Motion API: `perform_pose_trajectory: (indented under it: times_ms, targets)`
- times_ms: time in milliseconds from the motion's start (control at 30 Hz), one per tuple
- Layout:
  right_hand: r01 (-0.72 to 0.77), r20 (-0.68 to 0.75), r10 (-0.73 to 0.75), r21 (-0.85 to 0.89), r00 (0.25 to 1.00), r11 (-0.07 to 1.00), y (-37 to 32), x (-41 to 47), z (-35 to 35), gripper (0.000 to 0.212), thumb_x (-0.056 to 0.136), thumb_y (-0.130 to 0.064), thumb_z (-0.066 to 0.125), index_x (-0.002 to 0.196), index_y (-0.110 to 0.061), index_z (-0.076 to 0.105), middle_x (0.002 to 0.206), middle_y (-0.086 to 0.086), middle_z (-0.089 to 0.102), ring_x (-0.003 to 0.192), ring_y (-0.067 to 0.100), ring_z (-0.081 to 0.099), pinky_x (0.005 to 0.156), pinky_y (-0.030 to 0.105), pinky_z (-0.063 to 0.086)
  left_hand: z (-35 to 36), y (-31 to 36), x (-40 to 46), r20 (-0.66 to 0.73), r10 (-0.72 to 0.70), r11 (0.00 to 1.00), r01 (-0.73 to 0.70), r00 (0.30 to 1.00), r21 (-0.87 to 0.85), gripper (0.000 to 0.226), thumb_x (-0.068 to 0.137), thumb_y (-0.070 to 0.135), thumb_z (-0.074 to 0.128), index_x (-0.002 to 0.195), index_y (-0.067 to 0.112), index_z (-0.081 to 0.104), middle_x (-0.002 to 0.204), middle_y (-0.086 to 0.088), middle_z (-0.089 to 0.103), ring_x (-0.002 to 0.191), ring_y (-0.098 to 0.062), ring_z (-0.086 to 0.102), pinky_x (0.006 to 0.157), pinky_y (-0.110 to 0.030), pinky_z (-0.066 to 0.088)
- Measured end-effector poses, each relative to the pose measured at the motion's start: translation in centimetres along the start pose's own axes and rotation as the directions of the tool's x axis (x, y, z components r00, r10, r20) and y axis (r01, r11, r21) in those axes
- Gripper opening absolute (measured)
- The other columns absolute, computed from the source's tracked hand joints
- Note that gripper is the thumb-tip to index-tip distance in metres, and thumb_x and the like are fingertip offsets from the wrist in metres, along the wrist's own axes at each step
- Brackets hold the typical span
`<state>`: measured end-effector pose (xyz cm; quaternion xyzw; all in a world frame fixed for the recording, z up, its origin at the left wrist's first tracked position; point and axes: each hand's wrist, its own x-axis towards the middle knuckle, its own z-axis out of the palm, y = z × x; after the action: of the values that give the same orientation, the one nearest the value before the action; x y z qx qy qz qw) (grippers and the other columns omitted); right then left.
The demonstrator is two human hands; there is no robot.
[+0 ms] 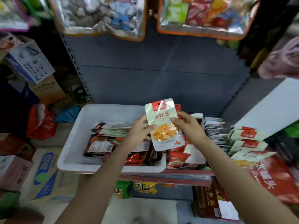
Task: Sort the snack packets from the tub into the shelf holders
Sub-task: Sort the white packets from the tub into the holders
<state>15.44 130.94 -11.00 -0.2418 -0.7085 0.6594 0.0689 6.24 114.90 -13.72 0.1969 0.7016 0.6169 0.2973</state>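
left hand [140, 126] and right hand [188, 125] pinching snack packet [165, 125], above tub [76, 143]

A shop: slotted shelving [158, 75], hanging snack bags [100, 15], stacked stock cartons [48, 89].

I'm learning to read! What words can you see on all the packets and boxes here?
"金针菇": pale packet held by left hand and right hand.
"Guan", cut off: red bag, lower right.
Printing on the cardboard boxes at left appears upside down; not readable.
Packets in the white tub: too blurred.
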Motion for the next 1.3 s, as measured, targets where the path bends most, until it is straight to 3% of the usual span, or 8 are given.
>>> perform_pose_trajectory:
  times_ms: [200,300,433,600,933,1067,1200,1300]
  targets:
    - [0.051,-0.303,-0.019,0.097,0.953,0.994,0.2,-2.8,-10.9,0.01,0.093,-0.014,0.056,0.099,-0.012,0.063,0.088,0.004,0.07,0.071,0.014,0.067,0.065,0.029,0.054,11.3,3.9,2.5,0.03,0.073,0.994,-0.075,0.997,0.074,0.013,0.095,0.013,0.053,0.107,0.011,0.055,0.095,-0.002,0.064,0.079,-0.006,0.062,0.057,-0.017,0.054]
    - [0.132,-0.457,-0.03,0.193,0.889,0.972,0.5,-4.1,-17.1,0.011,0.093,-0.012,0.054,0.095,-0.019,0.063,0.093,0.002,0.07,0.078,0.017,0.067,0.068,0.03,0.056,17.1,4.1,4.0,0.111,0.166,0.95,-0.189,0.98,0.249,0.021,0.098,0.005,0.042,0.109,0.003,0.06,0.103,-0.007,0.065,0.09,-0.013,0.061,0.072,-0.013,0.05]
    - [0.225,-0.547,-0.069,0.223,0.834,0.948,1.6,-5.5,-24.0,0.027,0.094,-0.014,0.054,0.117,-0.001,0.05,0.106,0.011,0.067,0.089,0.023,0.065,0.082,0.036,0.053,23.4,3.7,5.4,0.269,0.215,0.714,-0.34,0.939,0.612,0.037,0.092,-0.005,0.039,0.121,0.006,0.059,0.121,-0.013,0.058,0.115,-0.026,0.051,0.099,-0.032,0.038]
    - [0.338,-0.486,-0.183,0.251,0.854,0.907,2.1,-5.7,-28.0,0.011,0.097,-0.01,0.047,0.107,-0.014,0.051,0.106,0.0,0.069,0.096,0.016,0.068,0.077,0.027,0.055,27.5,4.0,5.2,0.326,0.096,0.479,-0.331,0.94,0.813,0.043,0.091,0.007,0.044,0.132,0.016,0.051,0.131,-0.004,0.047,0.127,-0.023,0.034,0.105,-0.04,0.031]
    - [0.25,-0.194,-0.195,0.321,0.962,0.913,4.3,-4.2,-29.4,0.02,0.096,-0.009,0.048,0.115,-0.011,0.052,0.109,-0.001,0.069,0.1,0.016,0.067,0.075,0.025,0.055,27.0,3.3,3.5,0.258,0.185,0.535,-0.317,0.948,0.783,0.054,0.082,-0.013,0.042,0.107,0.027,0.067,0.129,0.005,0.048,0.126,-0.015,0.033,0.109,-0.036,0.025]
    - [0.133,-0.148,-0.124,0.049,0.981,0.99,6.2,-3.9,-29.8,0.016,0.09,-0.002,0.056,0.104,-0.007,0.062,0.101,0.001,0.069,0.093,0.014,0.067,0.084,0.032,0.056,26.8,2.9,3.1,0.242,0.185,0.537,-0.304,0.952,0.787,0.055,0.083,-0.011,0.042,0.109,0.031,0.066,0.142,0.005,0.039,0.136,-0.016,0.027,0.115,-0.042,0.021]
    - [0.146,-0.114,-0.157,-0.101,0.981,0.984,5.3,-3.4,-29.9,0.015,0.084,-0.004,0.066,0.094,-0.015,0.062,0.091,-0.003,0.068,0.086,0.013,0.067,0.067,0.019,0.056,26.8,2.6,3.4,0.233,0.17,0.562,-0.289,0.957,0.775,0.055,0.083,-0.011,0.042,0.109,0.03,0.066,0.144,0.003,0.04,0.136,-0.018,0.029,0.114,-0.042,0.025]
    - [0.189,-0.103,-0.22,-0.249,0.97,0.95,4.5,-2.9,-29.8,0.009,0.087,-0.009,0.064,0.087,-0.017,0.059,0.088,0.001,0.065,0.083,0.017,0.067,0.066,0.027,0.057,26.7,2.2,3.6,0.239,0.174,0.619,-0.295,0.955,0.728,0.056,0.082,-0.012,0.042,0.106,0.032,0.067,0.137,0.006,0.046,0.13,-0.015,0.035,0.111,-0.04,0.03]
